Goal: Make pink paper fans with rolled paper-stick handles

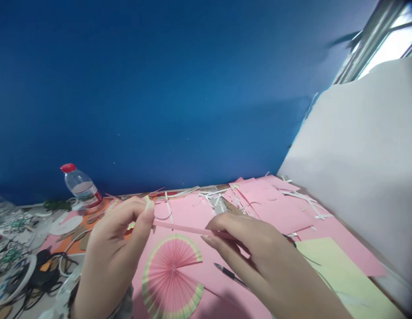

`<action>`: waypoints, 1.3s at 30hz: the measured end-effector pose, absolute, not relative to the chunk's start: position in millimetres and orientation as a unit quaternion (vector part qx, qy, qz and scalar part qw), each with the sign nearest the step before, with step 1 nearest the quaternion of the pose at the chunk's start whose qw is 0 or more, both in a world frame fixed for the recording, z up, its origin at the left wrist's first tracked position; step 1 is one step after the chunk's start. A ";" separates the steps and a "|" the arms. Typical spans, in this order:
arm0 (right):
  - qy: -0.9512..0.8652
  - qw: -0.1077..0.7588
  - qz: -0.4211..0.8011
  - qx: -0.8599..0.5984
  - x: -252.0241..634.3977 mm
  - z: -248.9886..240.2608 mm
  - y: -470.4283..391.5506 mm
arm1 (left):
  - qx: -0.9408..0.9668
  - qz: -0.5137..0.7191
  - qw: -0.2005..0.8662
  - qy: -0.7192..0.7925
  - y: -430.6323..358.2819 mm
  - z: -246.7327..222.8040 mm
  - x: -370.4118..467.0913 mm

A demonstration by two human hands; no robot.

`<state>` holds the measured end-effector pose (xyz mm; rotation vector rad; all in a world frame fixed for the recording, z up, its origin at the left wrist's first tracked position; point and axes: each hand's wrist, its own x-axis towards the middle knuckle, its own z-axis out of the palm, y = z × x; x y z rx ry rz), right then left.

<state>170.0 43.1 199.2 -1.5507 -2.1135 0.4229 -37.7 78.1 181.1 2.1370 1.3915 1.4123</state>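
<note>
A narrow pink paper strip [182, 228] stretches level between my two hands, above the table. My left hand [117, 252] pinches its left end between thumb and index finger. Farther along, my right hand [252, 252] has its thumb and fingers closed on the strip, hiding the right end. Below the strip lies a round pleated paper fan [170, 270], pink with a yellow-green rim and a gap on its right side. A black pen [229, 274] rests on the pink paper beside my right hand, partly covered by it.
A clear bottle with a red cap [81, 186] stands at the back left. Tangled cords [36, 274] fill the left side. Stacked pink sheets [272, 206] with white paper scraps lie at the back right, near a pale yellow sheet [345, 274]. A blue wall [179, 97] rises behind.
</note>
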 end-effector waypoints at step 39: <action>-0.796 0.381 0.089 -0.461 167.1 186.2 33.8 | 0.740 0.513 0.125 0.417 63.2 175.0 -27.1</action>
